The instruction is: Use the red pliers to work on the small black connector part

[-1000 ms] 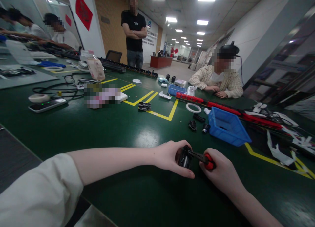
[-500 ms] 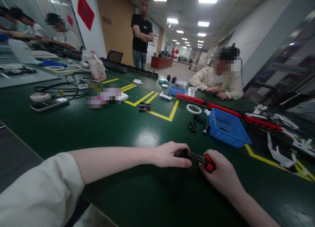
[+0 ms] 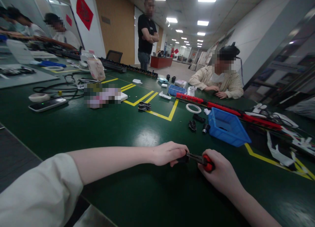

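My left hand (image 3: 169,153) is closed around a small black part (image 3: 183,159), whose kind I cannot make out because the fingers cover most of it. Red-handled pliers (image 3: 199,158) are gripped in my right hand (image 3: 220,168), their metal jaws pointing left. The tip of the jaws meets the black part at the fingers of my left hand. Both hands are low over the green table (image 3: 137,194).
Ahead to the right stands a blue bin (image 3: 230,130), with black pieces (image 3: 192,125) and a white tape roll (image 3: 193,108) beside it. A long red strip (image 3: 223,110) runs behind. A phone-like device (image 3: 48,104) lies left. Several people sit or stand around.
The fingers of my left hand have shifted around the black part, which now shows below the fingertips. The pliers have barely moved. The standing person has turned slightly.
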`<action>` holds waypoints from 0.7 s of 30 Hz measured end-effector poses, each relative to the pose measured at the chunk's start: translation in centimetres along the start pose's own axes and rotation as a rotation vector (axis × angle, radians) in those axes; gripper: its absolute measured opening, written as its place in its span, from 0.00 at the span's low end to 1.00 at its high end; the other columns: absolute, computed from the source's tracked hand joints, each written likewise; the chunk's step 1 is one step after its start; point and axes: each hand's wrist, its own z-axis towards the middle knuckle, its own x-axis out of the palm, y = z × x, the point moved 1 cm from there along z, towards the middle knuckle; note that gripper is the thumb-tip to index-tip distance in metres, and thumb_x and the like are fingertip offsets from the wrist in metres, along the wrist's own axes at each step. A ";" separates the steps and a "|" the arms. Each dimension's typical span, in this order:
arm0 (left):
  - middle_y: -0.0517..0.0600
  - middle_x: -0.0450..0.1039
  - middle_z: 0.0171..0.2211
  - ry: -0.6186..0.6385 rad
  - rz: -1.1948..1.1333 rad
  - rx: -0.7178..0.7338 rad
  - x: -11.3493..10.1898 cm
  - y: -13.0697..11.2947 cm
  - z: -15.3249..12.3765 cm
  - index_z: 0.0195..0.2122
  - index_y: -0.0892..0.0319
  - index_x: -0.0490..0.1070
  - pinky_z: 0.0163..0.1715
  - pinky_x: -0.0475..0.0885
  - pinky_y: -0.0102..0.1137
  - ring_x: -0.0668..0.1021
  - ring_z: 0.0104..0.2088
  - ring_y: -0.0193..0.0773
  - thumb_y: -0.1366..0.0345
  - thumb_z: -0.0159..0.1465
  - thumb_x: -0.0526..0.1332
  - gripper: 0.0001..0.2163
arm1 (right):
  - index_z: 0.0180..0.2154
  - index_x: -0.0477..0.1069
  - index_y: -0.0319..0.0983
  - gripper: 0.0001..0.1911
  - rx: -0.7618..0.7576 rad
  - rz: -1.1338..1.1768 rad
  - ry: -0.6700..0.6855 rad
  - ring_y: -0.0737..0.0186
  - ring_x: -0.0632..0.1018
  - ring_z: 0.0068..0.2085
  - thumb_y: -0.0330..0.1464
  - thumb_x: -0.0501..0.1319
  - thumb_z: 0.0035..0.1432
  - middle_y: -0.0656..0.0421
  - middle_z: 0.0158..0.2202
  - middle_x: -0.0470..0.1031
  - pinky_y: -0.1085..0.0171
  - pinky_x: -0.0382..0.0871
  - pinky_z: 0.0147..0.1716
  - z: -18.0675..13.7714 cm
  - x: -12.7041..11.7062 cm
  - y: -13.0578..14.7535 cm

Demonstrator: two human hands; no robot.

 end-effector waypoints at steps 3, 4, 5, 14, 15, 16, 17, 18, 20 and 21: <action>0.43 0.60 0.20 0.000 -0.012 0.004 0.0 0.1 0.0 0.39 0.62 0.65 0.23 0.62 0.25 0.66 0.21 0.30 0.32 0.59 0.36 0.36 | 0.27 0.63 0.42 0.03 -0.001 -0.007 -0.008 0.61 0.70 0.27 0.32 0.58 0.48 0.59 0.26 0.68 0.62 0.64 0.26 0.0 0.0 0.1; 0.43 0.60 0.20 0.000 -0.017 0.001 -0.1 0.1 0.0 0.38 0.62 0.65 0.23 0.62 0.25 0.66 0.21 0.30 0.32 0.59 0.36 0.36 | 0.27 0.62 0.42 0.03 -0.001 -0.010 -0.011 0.61 0.70 0.27 0.32 0.57 0.48 0.59 0.26 0.68 0.62 0.64 0.26 0.0 -0.1 0.1; 0.43 0.60 0.20 0.000 -0.020 -0.003 -0.1 0.2 0.0 0.38 0.62 0.64 0.23 0.62 0.25 0.66 0.21 0.30 0.33 0.59 0.37 0.35 | 0.27 0.62 0.42 0.03 -0.002 -0.012 -0.012 0.61 0.69 0.27 0.32 0.57 0.48 0.59 0.26 0.68 0.62 0.63 0.26 -0.1 -0.1 0.1; 0.42 0.64 0.25 -0.060 0.039 -0.063 0.3 -0.5 0.0 0.44 0.59 0.61 0.22 0.62 0.24 0.68 0.23 0.30 0.50 0.58 0.61 0.20 | 0.26 0.62 0.42 0.04 0.042 0.036 -0.015 0.61 0.70 0.27 0.33 0.57 0.48 0.60 0.25 0.68 0.63 0.63 0.26 0.0 0.0 -0.1; 0.42 0.64 0.26 -0.081 0.066 -0.071 0.4 -0.7 0.0 0.46 0.58 0.60 0.21 0.62 0.24 0.69 0.24 0.30 0.52 0.54 0.66 0.25 | 0.26 0.61 0.42 0.04 0.054 0.048 -0.013 0.61 0.70 0.27 0.33 0.57 0.48 0.60 0.25 0.68 0.63 0.63 0.26 0.0 0.0 -0.1; 0.42 0.65 0.26 -0.096 0.088 -0.077 0.5 -0.8 0.0 0.48 0.58 0.59 0.21 0.61 0.23 0.69 0.24 0.30 0.53 0.51 0.68 0.28 | 0.26 0.61 0.42 0.04 0.063 0.059 -0.012 0.61 0.70 0.27 0.33 0.57 0.48 0.60 0.25 0.67 0.63 0.63 0.25 0.0 0.0 -0.1; 0.42 0.65 0.26 -0.103 0.101 -0.080 0.5 -1.0 0.0 0.49 0.57 0.58 0.21 0.61 0.23 0.69 0.24 0.30 0.53 0.49 0.69 0.30 | 0.26 0.61 0.43 0.04 0.070 0.067 -0.011 0.62 0.70 0.27 0.33 0.57 0.48 0.60 0.25 0.67 0.63 0.63 0.25 0.0 0.0 -0.1; 0.42 0.66 0.26 -0.108 0.107 -0.084 0.6 -1.1 0.0 0.49 0.57 0.57 0.21 0.61 0.23 0.70 0.24 0.30 0.53 0.50 0.69 0.31 | 0.26 0.61 0.43 0.04 0.076 0.074 -0.009 0.62 0.70 0.27 0.33 0.57 0.48 0.60 0.25 0.67 0.63 0.63 0.25 0.0 0.0 -0.1; 0.41 0.65 0.25 -0.106 0.113 -0.088 0.6 -1.2 0.0 0.50 0.57 0.57 0.20 0.61 0.23 0.70 0.23 0.30 0.53 0.50 0.69 0.31 | 0.26 0.61 0.42 0.04 0.086 0.083 -0.002 0.62 0.69 0.27 0.33 0.57 0.48 0.60 0.25 0.68 0.63 0.63 0.25 0.0 0.1 -0.1; 0.41 0.65 0.25 -0.104 0.115 -0.092 0.7 -1.3 0.0 0.50 0.57 0.56 0.20 0.61 0.23 0.70 0.23 0.30 0.53 0.50 0.69 0.31 | 0.26 0.61 0.42 0.04 0.090 0.085 0.003 0.62 0.69 0.27 0.34 0.57 0.48 0.60 0.25 0.68 0.63 0.63 0.26 0.0 0.1 -0.1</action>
